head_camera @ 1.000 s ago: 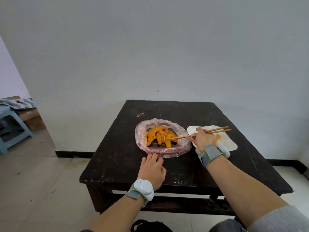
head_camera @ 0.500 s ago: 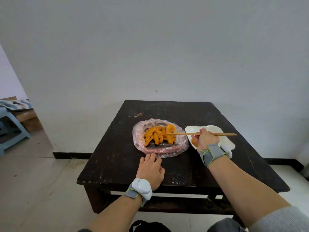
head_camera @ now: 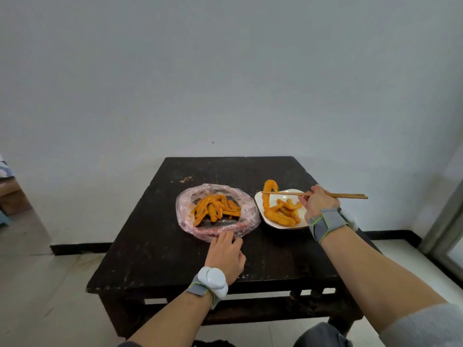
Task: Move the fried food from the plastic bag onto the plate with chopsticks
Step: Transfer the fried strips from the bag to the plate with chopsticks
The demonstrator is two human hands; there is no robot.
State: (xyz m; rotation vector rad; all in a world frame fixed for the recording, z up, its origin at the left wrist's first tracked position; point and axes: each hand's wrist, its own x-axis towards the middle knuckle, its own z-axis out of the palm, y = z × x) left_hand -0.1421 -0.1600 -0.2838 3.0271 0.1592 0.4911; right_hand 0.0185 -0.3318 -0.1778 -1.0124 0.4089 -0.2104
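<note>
Carrying step in hand, by judgement: one long curled fried strip [head_camera: 267, 194] pinched at the tips of the wooden chopsticks [head_camera: 313, 195], raised above the left edge of the white plate [head_camera: 275, 222]. Right hand [head_camera: 319, 202] clenched around the chopsticks, above the right side of the plate. Left hand [head_camera: 227, 254] flat on the dark wooden table [head_camera: 155, 246], fingers loose, touching the near rim of the plastic bag [head_camera: 185, 209], grasping nothing.

Next move, probably: lower the strip onto the plate among the others, then ease the tips apart. Light pinch needed; strip seems to hang loosely.

On the plate: several fried strips already, heaped in the middle. Left of the plate, just beside it: the bag opened wide, many more strips inside.
</note>
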